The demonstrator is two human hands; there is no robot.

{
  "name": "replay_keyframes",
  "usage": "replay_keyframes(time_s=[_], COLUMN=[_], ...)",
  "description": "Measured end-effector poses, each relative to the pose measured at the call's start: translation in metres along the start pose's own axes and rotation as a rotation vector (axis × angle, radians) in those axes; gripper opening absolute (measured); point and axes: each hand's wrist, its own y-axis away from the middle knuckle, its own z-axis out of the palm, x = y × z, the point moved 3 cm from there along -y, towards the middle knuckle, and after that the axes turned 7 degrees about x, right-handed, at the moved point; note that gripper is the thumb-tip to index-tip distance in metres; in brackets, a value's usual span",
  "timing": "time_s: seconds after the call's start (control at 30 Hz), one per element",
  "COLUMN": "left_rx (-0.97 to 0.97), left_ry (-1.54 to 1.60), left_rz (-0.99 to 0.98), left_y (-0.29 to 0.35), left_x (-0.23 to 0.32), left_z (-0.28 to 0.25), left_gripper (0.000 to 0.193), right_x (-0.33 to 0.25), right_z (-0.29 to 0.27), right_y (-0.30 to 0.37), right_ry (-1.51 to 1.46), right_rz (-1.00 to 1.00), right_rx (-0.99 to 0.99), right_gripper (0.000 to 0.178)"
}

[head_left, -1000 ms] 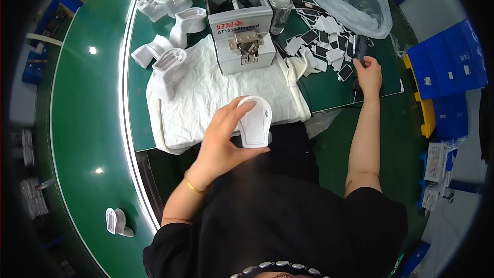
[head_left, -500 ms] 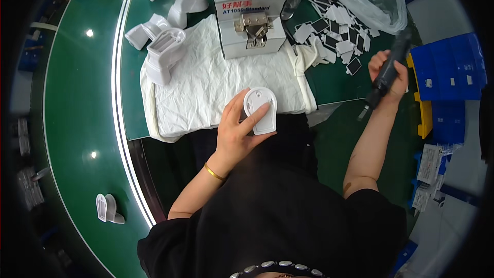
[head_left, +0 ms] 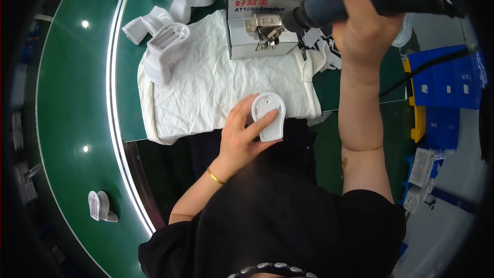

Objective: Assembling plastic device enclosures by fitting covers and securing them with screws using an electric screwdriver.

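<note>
My left hand (head_left: 237, 143) grips a white plastic housing (head_left: 272, 129) just past the near edge of the cloth. Its recessed, rounded face is turned up, with my thumb lying across it. In my right hand (head_left: 363, 28) is a black electric screwdriver (head_left: 327, 10), held nearly level and pointing left. The driver's nose reaches the metal outlet of a grey screw feeder (head_left: 241, 44). Whether a screw sits on the bit is too small to tell. A white cloth (head_left: 206, 90) lies before the feeder.
Several white housings, one being a housing (head_left: 167, 51) on the cloth's left edge, stand left of the feeder. A lone housing (head_left: 101, 207) sits on the green table (head_left: 72, 123) at left. Blue bins (head_left: 445, 80) are at right, near the driver's black cable (head_left: 427, 67).
My right hand has swung the screwdriver up and left from the table's right side to the feeder's outlet. My left hand keeps the housing, shifted slightly right and nearer.
</note>
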Motion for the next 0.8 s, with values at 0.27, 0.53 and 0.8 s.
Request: replay_keyframes(time_s=[0.27,0.53,0.8], left_rx=[0.002,-0.007,-0.003], left_ry=[-0.039,-0.046,-0.037], left_rz=[-0.005,0.004,-0.009], left_y=[-0.002,-0.002,-0.002], left_x=[0.0,-0.002,0.0], left_z=[0.001,0.003,0.004], left_gripper=[0.067,0.067,0.066], right_x=[0.001,0.012,0.035], right_z=[0.027,0.027,0.021], right_y=[0.002,-0.009,0.011], right_ry=[-0.145,0.128,-0.555], right_rz=[0.222,0.131,-0.199], right_rx=[-0.253,-0.362,-0.42], right_gripper=[0.069,0.058,0.048])
